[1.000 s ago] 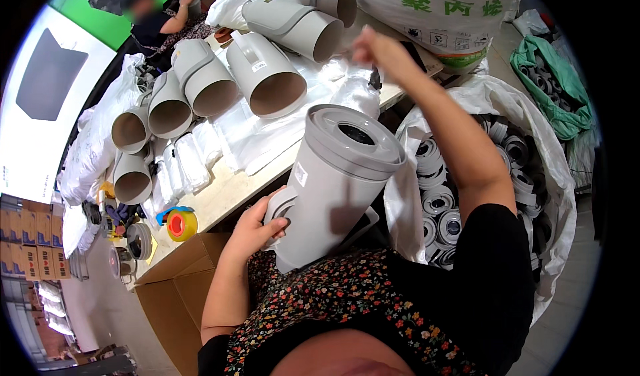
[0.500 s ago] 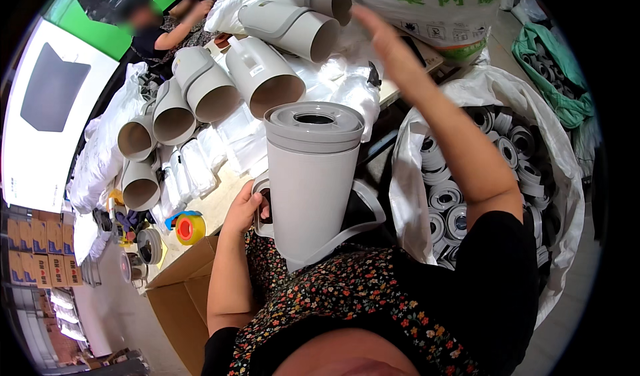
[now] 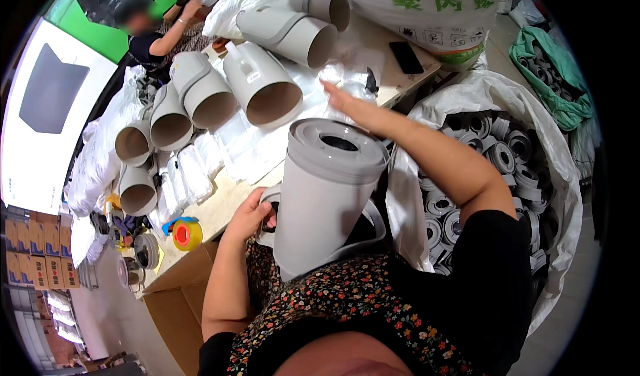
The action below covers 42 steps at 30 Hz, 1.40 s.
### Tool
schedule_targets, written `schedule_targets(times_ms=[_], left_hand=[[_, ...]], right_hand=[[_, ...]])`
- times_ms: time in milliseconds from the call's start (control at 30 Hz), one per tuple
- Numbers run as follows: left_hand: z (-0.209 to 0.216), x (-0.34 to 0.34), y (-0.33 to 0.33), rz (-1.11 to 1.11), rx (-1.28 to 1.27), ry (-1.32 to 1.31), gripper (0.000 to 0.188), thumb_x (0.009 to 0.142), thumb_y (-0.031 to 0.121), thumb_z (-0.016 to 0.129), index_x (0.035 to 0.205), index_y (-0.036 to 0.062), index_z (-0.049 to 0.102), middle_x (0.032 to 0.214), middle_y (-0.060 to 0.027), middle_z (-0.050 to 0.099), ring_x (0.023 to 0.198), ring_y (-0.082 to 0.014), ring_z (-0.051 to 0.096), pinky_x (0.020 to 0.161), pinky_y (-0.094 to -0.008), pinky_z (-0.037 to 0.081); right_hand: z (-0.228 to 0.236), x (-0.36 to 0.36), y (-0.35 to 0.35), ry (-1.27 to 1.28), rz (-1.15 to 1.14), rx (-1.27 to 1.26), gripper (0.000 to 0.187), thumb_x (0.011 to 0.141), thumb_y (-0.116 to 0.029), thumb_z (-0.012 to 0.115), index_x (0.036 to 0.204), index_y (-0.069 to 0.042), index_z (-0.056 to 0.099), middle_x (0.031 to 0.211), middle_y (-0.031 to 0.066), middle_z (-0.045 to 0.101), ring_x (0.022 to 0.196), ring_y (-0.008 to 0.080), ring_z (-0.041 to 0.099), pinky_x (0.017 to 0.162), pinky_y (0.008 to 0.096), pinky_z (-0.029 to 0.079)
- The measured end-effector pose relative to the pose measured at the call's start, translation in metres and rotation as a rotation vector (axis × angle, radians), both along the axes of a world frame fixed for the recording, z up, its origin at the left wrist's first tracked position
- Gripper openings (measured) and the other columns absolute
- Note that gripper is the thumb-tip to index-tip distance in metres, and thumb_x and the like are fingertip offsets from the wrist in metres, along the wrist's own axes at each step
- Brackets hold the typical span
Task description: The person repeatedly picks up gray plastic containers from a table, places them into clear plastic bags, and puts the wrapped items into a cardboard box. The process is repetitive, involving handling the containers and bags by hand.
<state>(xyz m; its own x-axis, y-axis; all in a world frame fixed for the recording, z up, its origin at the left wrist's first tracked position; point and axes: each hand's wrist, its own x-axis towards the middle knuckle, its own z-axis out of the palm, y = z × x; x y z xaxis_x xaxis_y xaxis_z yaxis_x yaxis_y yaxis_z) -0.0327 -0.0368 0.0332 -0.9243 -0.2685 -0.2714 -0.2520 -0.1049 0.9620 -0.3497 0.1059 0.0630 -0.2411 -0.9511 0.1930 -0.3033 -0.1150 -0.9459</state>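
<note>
A grey plastic canister (image 3: 325, 216) with a side handle stands tilted in front of my body. Its round ringed lid (image 3: 313, 139) has a dark hole in the middle and faces up. At the canister's left side, my left hand (image 3: 252, 216) is closed around the handle. My right hand (image 3: 352, 107) is flat with fingers stretched out, just beyond the lid's far rim and holding nothing. Whether its palm touches the lid cannot be seen. A curved grey band (image 3: 375, 221) shows on the canister's right side, near its lower end.
Several open grey canisters (image 3: 267, 96) lie on the table among clear plastic bags. A black phone (image 3: 405, 57) is near the table's right edge. To my right, a white sack (image 3: 417, 206) holds grey ringed parts. Yellow tape (image 3: 187, 234) and a cardboard box (image 3: 177, 303) are at left. A co-worker (image 3: 167, 43) handles a grey cylinder.
My right hand has come down and closer, from over the table to beside the lid, uncovering the phone. The canister has shifted right and tilted. A grey cylinder now shows at the co-worker's hands.
</note>
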Motion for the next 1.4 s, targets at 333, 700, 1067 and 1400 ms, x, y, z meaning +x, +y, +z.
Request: schedule_targets(times_ms=[333, 700, 1067, 1400], left_hand=[[0.008, 0.018, 0.027, 0.397, -0.282, -0.142, 0.027, 0.086, 0.025, 0.060, 0.099, 0.0015, 0.056, 0.076, -0.0016, 0.057, 0.066, -0.0078, 0.049, 0.062, -0.0234, 0.043], [0.046, 0.049, 0.119, -0.186, -0.623, 0.221, 0.045, 0.086, 0.030, 0.059, 0.118, 0.0009, 0.048, 0.114, -0.0228, 0.055, 0.106, -0.0303, 0.055, 0.086, -0.0355, 0.044], [-0.052, 0.050, 0.008, 0.641, 0.113, 0.302, 0.064, 0.093, 0.048, 0.037, 0.135, -0.0001, 0.032, 0.135, -0.0137, 0.040, 0.124, -0.0248, 0.037, 0.105, -0.0358, 0.027], [-0.014, 0.026, 0.035, 0.255, -0.398, 0.429, 0.075, 0.090, 0.056, 0.031, 0.137, -0.0022, 0.026, 0.133, -0.0225, 0.040, 0.121, -0.0339, 0.042, 0.101, -0.0382, 0.030]], right_hand=[[0.069, 0.061, 0.030, 0.287, -0.018, 0.046, 0.037, 0.093, -0.029, 0.045, 0.111, -0.001, 0.059, 0.105, 0.0135, 0.062, 0.097, 0.0235, 0.056, 0.088, 0.0327, 0.041], [0.037, 0.057, -0.001, -0.137, -0.005, -0.223, 0.056, 0.096, -0.043, 0.030, 0.081, 0.000, 0.062, 0.079, 0.0121, 0.064, 0.080, 0.0219, 0.058, 0.093, 0.0385, 0.037], [0.033, 0.045, -0.039, -0.244, 0.632, -0.449, 0.049, 0.091, -0.040, 0.040, 0.060, -0.008, 0.061, 0.057, 0.0109, 0.063, 0.054, 0.0220, 0.053, 0.087, 0.0370, 0.037], [-0.065, 0.035, -0.157, 0.893, -0.054, -0.130, 0.029, 0.079, -0.013, 0.063, 0.107, -0.004, 0.061, 0.113, 0.0147, 0.056, 0.105, 0.0305, 0.053, 0.089, 0.0335, 0.041]])
